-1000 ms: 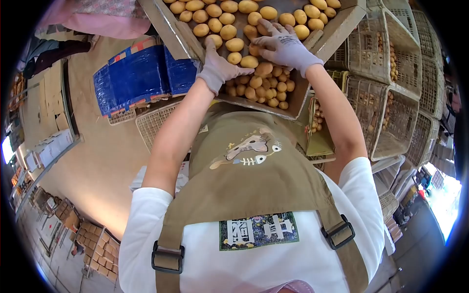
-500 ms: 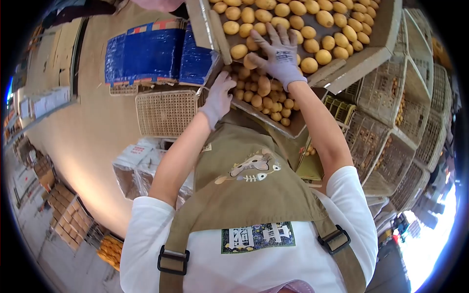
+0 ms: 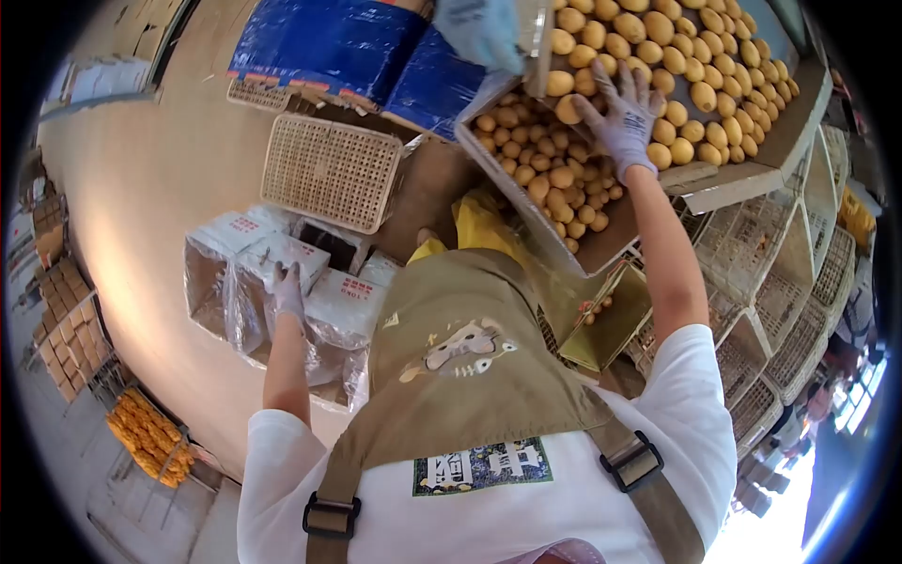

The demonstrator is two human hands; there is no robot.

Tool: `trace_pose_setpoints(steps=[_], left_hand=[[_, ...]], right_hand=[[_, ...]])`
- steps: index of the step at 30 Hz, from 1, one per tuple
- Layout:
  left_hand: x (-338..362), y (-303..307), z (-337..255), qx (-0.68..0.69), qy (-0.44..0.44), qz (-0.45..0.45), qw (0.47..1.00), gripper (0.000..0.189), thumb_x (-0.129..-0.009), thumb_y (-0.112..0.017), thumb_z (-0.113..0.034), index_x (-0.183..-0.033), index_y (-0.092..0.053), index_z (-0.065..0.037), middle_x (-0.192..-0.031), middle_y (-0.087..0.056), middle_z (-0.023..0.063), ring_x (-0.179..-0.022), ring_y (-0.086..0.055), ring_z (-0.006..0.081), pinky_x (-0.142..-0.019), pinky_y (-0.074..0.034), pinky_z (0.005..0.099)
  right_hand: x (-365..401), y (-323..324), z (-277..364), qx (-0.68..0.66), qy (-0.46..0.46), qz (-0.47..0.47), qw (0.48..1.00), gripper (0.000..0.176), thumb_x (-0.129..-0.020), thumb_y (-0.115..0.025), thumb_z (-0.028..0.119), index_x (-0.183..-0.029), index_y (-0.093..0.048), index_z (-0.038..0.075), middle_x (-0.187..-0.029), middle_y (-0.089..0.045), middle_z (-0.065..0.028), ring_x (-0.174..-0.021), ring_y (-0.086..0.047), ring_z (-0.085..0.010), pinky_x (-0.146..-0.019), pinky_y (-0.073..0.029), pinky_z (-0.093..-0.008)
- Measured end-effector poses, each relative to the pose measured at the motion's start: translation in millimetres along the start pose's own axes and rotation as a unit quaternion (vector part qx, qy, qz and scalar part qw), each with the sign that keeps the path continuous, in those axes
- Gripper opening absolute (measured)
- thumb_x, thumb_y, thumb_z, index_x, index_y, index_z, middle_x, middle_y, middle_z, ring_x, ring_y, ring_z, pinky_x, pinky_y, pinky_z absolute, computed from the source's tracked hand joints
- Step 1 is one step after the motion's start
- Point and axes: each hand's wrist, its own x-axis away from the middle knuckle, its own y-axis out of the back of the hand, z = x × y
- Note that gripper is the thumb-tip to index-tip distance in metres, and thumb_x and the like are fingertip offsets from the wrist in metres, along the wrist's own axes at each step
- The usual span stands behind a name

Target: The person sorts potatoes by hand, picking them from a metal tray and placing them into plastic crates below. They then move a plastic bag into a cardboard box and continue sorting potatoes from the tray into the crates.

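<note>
My right hand [image 3: 622,120], in a grey glove, lies with fingers spread on the yellow round fruits [image 3: 686,89] of the upper wooden tray [image 3: 752,155], its thumb beside one fruit at the tray's edge. Below that edge sits a lower tray [image 3: 601,252] full of smaller fruits [image 3: 545,169]. My gloved left hand [image 3: 285,289] reaches down to the left and rests, fingers apart, on a white carton wrapped in clear plastic [image 3: 334,301]. It holds nothing.
Another person's gloved hand [image 3: 481,33] is at the top by a blue-wrapped carton [image 3: 338,42]. A beige slatted crate [image 3: 329,174] lies on the floor. Wire baskets [image 3: 780,301] stack at the right. A small green box [image 3: 606,324] holds a few fruits.
My left hand has left the fruit trays and swung down to the wrapped cartons on the floor. My right hand stays on the upper tray. The view has turned left.
</note>
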Motion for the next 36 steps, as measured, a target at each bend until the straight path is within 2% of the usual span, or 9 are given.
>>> trace_pose_setpoints(steps=[2, 6, 11, 14, 17, 22, 24, 27, 36], left_hand=[[11.5, 35.4, 18.9, 0.038, 0.013, -0.043, 0.998, 0.077, -0.09, -0.069, -0.02, -0.155, -0.029, -0.005, -0.155, -0.033, 0.0248, -0.137, -0.042, 0.0322, -0.112, -0.036, 0.0381], [44.0, 103.4, 75.9, -0.453, -0.046, -0.063, 0.888, 0.083, -0.091, -0.069, -0.03, -0.157, -0.024, -0.009, -0.157, -0.029, 0.0245, -0.141, -0.035, 0.0362, -0.116, -0.031, 0.043], [88.0, 60.3, 133.3, -0.095, 0.095, -0.039, 0.99, 0.085, -0.091, -0.065, -0.047, -0.159, -0.022, -0.02, -0.161, -0.029, 0.0141, -0.145, -0.029, 0.0377, -0.119, -0.027, 0.0469], [43.5, 49.3, 205.7, 0.3, 0.4, 0.127, 0.857, 0.089, -0.087, -0.067, -0.057, -0.154, -0.03, -0.01, -0.153, -0.038, 0.0132, -0.133, -0.043, 0.0351, -0.109, -0.039, 0.0527], [59.9, -4.6, 127.7, 0.129, 0.391, -0.014, 0.911, 0.065, -0.098, -0.058, -0.04, -0.154, -0.034, -0.018, -0.147, -0.048, 0.0125, -0.132, -0.047, 0.0341, -0.105, -0.044, 0.0504], [-30.0, 26.6, 244.0, 0.12, 0.287, 0.066, 0.948, 0.06, -0.096, -0.059, -0.027, -0.145, -0.04, 0.003, -0.134, -0.058, 0.0151, -0.118, -0.059, 0.0306, -0.094, -0.052, 0.0444], [-11.5, 30.1, 215.2, 0.046, 0.307, 0.036, 0.95, 0.057, -0.095, -0.058, -0.02, -0.142, -0.042, 0.007, -0.135, -0.057, 0.0163, -0.118, -0.058, 0.0298, -0.096, -0.051, 0.0412], [3.8, 48.8, 230.0, -0.037, 0.192, -0.031, 0.98, 0.039, -0.093, -0.065, -0.021, -0.122, -0.057, 0.003, -0.092, -0.062, 0.01, -0.074, -0.059, 0.0226, -0.066, -0.054, 0.0385], [137.6, 59.0, 123.0, -0.151, 0.083, -0.021, 0.985, 0.021, -0.087, -0.069, -0.015, -0.078, -0.054, -0.004, -0.064, -0.052, 0.0032, -0.054, -0.047, 0.0156, -0.052, -0.041, 0.0367]], right_hand=[[-0.3, -7.0, -2.4, -0.002, 0.003, -0.008, 1.0, 0.072, -0.085, -0.051, 0.074, -0.149, -0.043, 0.04, -0.157, -0.038, -0.0121, -0.147, -0.028, -0.0352, -0.119, -0.007, -0.0588], [-3.6, -10.2, 0.5, 0.015, 0.018, -0.012, 1.0, 0.069, -0.085, -0.056, 0.069, -0.146, -0.049, 0.037, -0.154, -0.042, -0.013, -0.146, -0.029, -0.0327, -0.116, -0.009, -0.0574], [-4.7, -14.0, 0.0, 0.046, 0.002, 0.014, 0.999, 0.07, -0.086, -0.057, 0.067, -0.147, -0.048, 0.036, -0.155, -0.041, -0.0122, -0.147, -0.027, -0.0324, -0.117, -0.01, -0.0563], [-3.6, -16.9, -0.9, 0.048, -0.005, 0.018, 0.999, 0.071, -0.086, -0.058, 0.066, -0.147, -0.049, 0.032, -0.156, -0.039, -0.0118, -0.147, -0.027, -0.0329, -0.117, -0.01, -0.0562], [-3.8, -16.4, 0.5, 0.014, 0.001, 0.005, 1.0, 0.069, -0.086, -0.06, 0.064, -0.146, -0.051, 0.031, -0.155, -0.04, -0.0121, -0.147, -0.027, -0.0333, -0.118, -0.011, -0.0555], [-2.0, -14.5, 1.7, 0.025, 0.001, -0.003, 1.0, 0.069, -0.086, -0.06, 0.064, -0.146, -0.051, 0.032, -0.155, -0.04, -0.011, -0.146, -0.028, -0.034, -0.118, -0.011, -0.0529], [-2.1, -14.8, -0.9, 0.024, 0.005, -0.002, 1.0, 0.069, -0.085, -0.059, 0.065, -0.146, -0.051, 0.033, -0.155, -0.041, -0.0111, -0.145, -0.029, -0.0342, -0.118, -0.011, -0.0525], [-2.6, -15.2, -1.6, 0.02, 0.001, 0.002, 1.0, 0.07, -0.085, -0.059, 0.065, -0.146, -0.05, 0.034, -0.155, -0.04, -0.0108, -0.145, -0.029, -0.0349, -0.118, -0.011, -0.0538], [-1.6, 6.7, 9.7, -0.01, -0.018, 0.02, 1.0, 0.068, -0.085, -0.06, 0.062, -0.147, -0.049, 0.035, -0.155, -0.041, -0.0096, -0.145, -0.028, -0.0346, -0.117, -0.009, -0.0598]])
